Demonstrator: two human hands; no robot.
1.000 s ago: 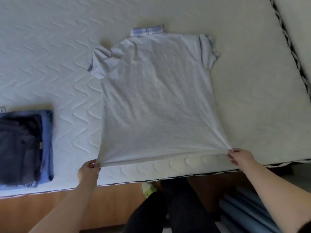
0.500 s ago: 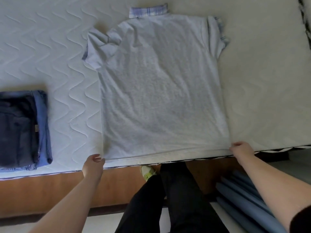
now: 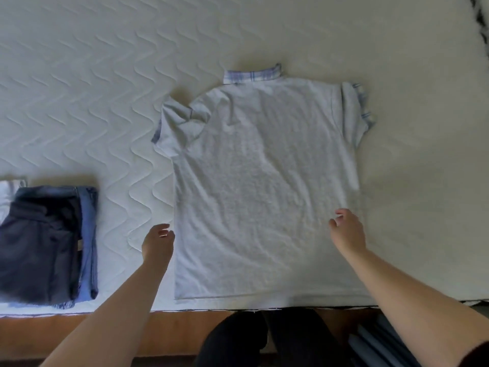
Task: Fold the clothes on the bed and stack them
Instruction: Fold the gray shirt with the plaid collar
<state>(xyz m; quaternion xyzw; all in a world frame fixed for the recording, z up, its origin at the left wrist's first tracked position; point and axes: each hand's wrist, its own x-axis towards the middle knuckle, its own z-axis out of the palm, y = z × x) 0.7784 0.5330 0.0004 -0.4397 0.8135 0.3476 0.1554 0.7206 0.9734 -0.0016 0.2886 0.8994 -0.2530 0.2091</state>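
Note:
A light grey polo shirt (image 3: 259, 181) with a plaid collar lies spread flat, back side up, on the white quilted mattress (image 3: 92, 88), its hem at the near edge. My left hand (image 3: 158, 243) hovers beside the shirt's left edge, fingers loosely curled, holding nothing. Over the shirt's lower right part my right hand (image 3: 347, 230) hangs with relaxed fingers, also holding nothing. A stack of folded clothes (image 3: 45, 247), dark navy on top of blue denim, sits at the near left of the bed.
The wooden bed frame (image 3: 180, 332) runs along the near edge, with my dark-trousered legs (image 3: 264, 340) against it. Blue-grey rolled items (image 3: 375, 345) lie on the floor at the lower right. A dark-patterned edge (image 3: 480, 17) shows at the top right.
Both hands let go of the shirt's hem corners and moved forward up along its sides. The shirt now lies flat and the view has shifted over it.

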